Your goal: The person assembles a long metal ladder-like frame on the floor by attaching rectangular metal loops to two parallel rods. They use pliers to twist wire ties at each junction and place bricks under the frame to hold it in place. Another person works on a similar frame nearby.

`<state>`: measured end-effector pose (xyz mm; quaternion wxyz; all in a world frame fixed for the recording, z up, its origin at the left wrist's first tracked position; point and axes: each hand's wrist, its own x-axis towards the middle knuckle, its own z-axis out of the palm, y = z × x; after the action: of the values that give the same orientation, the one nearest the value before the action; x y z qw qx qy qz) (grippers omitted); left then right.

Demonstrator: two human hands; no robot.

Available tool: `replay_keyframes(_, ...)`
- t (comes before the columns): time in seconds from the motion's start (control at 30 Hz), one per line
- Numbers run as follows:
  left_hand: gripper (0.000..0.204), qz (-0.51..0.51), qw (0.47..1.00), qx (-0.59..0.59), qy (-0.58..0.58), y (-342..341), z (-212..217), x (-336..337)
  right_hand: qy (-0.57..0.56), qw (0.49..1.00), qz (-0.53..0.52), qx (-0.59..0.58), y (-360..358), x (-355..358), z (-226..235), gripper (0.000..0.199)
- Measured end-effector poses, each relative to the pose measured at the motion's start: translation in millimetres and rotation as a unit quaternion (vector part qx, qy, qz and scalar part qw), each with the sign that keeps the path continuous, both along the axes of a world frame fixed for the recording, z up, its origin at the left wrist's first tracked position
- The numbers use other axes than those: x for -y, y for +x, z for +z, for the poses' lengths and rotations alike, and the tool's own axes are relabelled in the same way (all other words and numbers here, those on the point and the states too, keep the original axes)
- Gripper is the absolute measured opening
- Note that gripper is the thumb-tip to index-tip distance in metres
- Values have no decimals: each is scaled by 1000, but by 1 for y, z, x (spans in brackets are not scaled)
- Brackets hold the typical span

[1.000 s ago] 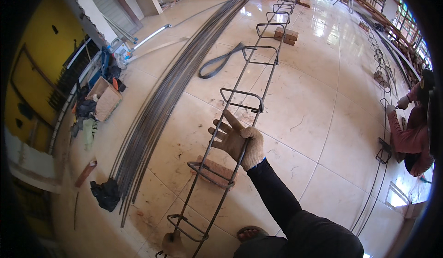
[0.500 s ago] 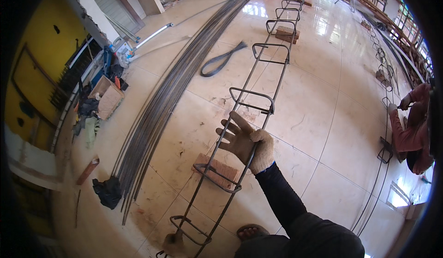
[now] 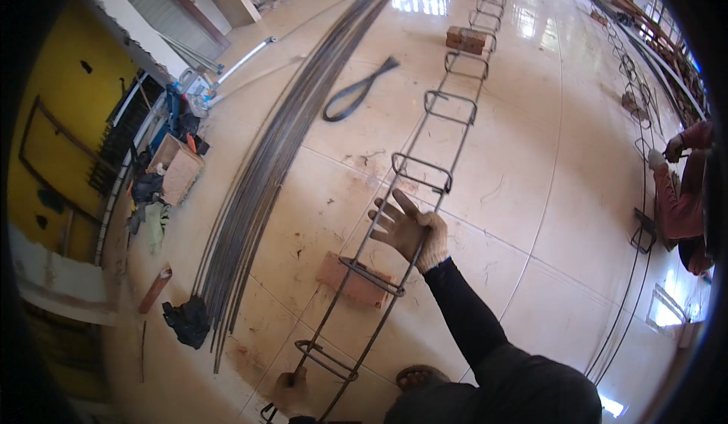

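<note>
Head view shows a long steel cage (image 3: 421,161), which runs from the lower edge away toward the top, with rectangular hoops already set around its rods at intervals along the visible length. By that look, much of the hoop placing seems done here; whether each crossing is tied is too fine to tell, and so is how much work is left. The gloved right hand (image 3: 409,229) is spread wide at the middle stretch of the cage, its fingers fanned between the two rods and its thumb side by the right-hand rod. The left hand (image 3: 290,394) is at the cage's near end, by the left-hand rod; whether it grips, I cannot tell. Under the cage, a reddish block (image 3: 331,272) lies near the right hand and another block (image 3: 465,40) sits farther along. The glossy, cream tiled floor (image 3: 508,189) carries dark scraps and brownish stains around the cage. Left of the cage lie a looped dark strip (image 3: 379,73), a thick bundle of rods (image 3: 262,189), a crumpled black bag (image 3: 187,320) and, farther out, an open box (image 3: 182,175) before a yellow wall (image 3: 57,83). Well right of the cage, a co-worker (image 3: 682,215) handles a second cage (image 3: 644,234).
</note>
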<state>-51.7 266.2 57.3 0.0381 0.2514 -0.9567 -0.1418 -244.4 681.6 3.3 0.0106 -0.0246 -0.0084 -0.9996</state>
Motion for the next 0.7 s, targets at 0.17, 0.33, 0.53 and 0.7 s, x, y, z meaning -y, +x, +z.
replay_keyframes(0.17, 39, -8, 998, -3, 55, -10, -5, -19, 60, 998, 7, -8, -21, -8, 27, 81)
replay_keyframes(0.33, 42, -26, 996, 6, 87, -15, -20, -3, 95, 995, -10, 34, -13, -7, 35, 73)
replay_keyframes(0.53, 45, 7, 995, 57, 82, 3, -70, 19, 162, 984, 4, 67, -13, -9, 38, 64)
replay_keyframes(0.7, 48, -51, 997, 37, 38, -24, -42, -20, 107, 994, 15, 22, -23, -34, -7, 65)
